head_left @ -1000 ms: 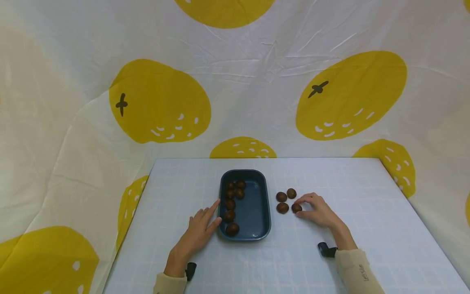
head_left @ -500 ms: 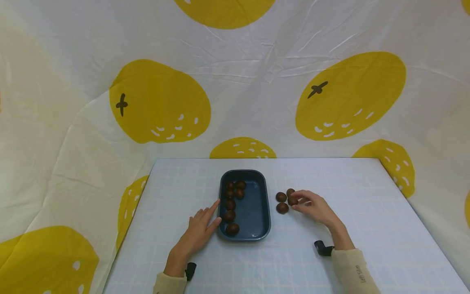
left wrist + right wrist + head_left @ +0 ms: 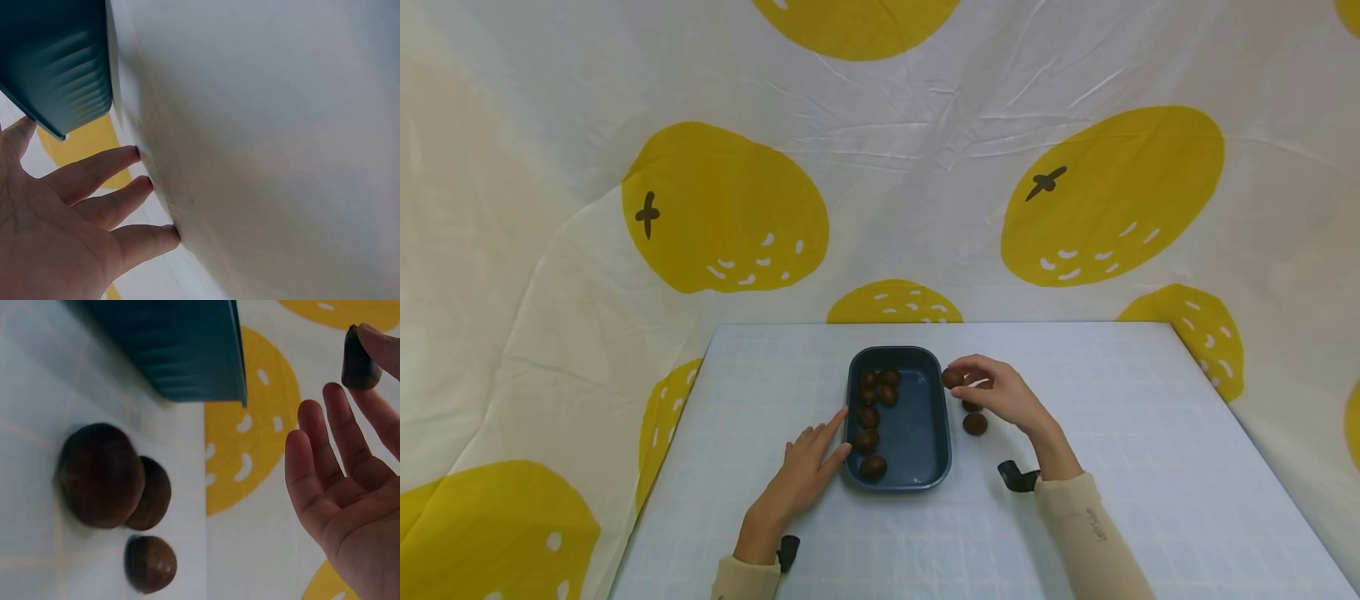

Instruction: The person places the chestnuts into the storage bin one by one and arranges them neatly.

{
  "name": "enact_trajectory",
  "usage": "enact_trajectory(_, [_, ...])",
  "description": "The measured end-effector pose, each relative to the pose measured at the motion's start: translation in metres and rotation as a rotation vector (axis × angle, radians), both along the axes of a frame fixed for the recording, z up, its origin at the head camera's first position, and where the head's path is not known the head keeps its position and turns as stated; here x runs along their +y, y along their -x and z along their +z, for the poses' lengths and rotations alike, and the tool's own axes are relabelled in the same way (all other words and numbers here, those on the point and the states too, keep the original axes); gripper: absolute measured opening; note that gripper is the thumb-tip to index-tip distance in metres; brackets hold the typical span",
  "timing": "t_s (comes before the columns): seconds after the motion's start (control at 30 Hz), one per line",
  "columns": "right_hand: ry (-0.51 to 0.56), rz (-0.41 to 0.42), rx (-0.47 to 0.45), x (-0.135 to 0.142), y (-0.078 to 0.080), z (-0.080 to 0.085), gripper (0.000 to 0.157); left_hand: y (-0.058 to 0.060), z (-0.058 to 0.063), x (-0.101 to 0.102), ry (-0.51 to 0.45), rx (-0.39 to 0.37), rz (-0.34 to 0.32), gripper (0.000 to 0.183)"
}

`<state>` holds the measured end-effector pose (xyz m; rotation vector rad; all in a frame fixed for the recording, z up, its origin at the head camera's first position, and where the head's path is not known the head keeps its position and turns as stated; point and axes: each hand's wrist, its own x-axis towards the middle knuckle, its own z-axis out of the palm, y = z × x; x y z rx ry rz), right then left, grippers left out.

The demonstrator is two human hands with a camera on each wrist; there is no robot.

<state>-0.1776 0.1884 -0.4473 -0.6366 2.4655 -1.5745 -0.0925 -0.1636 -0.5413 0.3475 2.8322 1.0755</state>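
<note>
My right hand pinches a glossy brown chestnut between thumb and fingers, raised beside the right rim of the dark blue tray. In the right wrist view the pinched chestnut shows its pointed tip, and the other fingers are spread. My left hand lies with fingers extended at the tray's left side, index and thumb tips right at the rim. Its other fingertips rest on the table in the left wrist view. Several chestnuts sit along the tray's left half.
Three loose chestnuts lie on the table right of the tray; the near one shows fully in the head view, and the right hand covers part of the group. A white cloth printed with yellow fruit hangs behind the pale checked table.
My right hand has lifted one chestnut from the loose group and carried it leftward and away from me to the tray's right rim. The left hand and tray have stayed put.
</note>
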Motion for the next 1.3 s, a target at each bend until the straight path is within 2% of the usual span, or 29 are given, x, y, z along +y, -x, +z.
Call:
enact_trajectory(0.13, [0.031, 0.033, 0.034, -0.019, 0.002, 0.018, 0.035, 0.001, -0.001, 0.000, 0.009, 0.006, 0.001, 0.060])
enact_trajectory(0.33, [0.068, 0.064, 0.026, -0.047, 0.009, 0.024, 0.036, 0.001, -0.001, 0.000, 0.012, -0.001, 0.003, 0.061])
enact_trajectory(0.43, [0.077, 0.071, 0.009, -0.060, 0.019, 0.012, 0.038, 0.001, -0.001, 0.000, 0.006, -0.004, 0.001, 0.060])
enact_trajectory(0.57, [0.082, 0.079, -0.003, -0.075, 0.032, -0.014, 0.039, 0.001, -0.002, 0.000, 0.006, 0.001, -0.003, 0.060])
enact_trajectory(0.73, [0.077, 0.085, -0.044, -0.087, 0.038, -0.034, 0.036, 0.002, -0.001, 0.000, 0.005, -0.007, -0.003, 0.061])
enact_trajectory(0.87, [0.079, 0.096, -0.056, -0.094, 0.040, -0.040, 0.034, 0.001, 0.000, 0.000, 0.005, -0.012, 0.000, 0.061])
enact_trajectory(1.0, [0.048, 0.063, -0.055, -0.100, 0.042, -0.045, 0.034, 0.002, 0.001, 0.000, 0.012, -0.007, 0.003, 0.060])
enact_trajectory(1.3, [-0.152, 0.023, -0.058, -0.106, 0.044, -0.056, 0.029, 0.001, 0.001, 0.001, 0.004, -0.010, 0.006, 0.060])
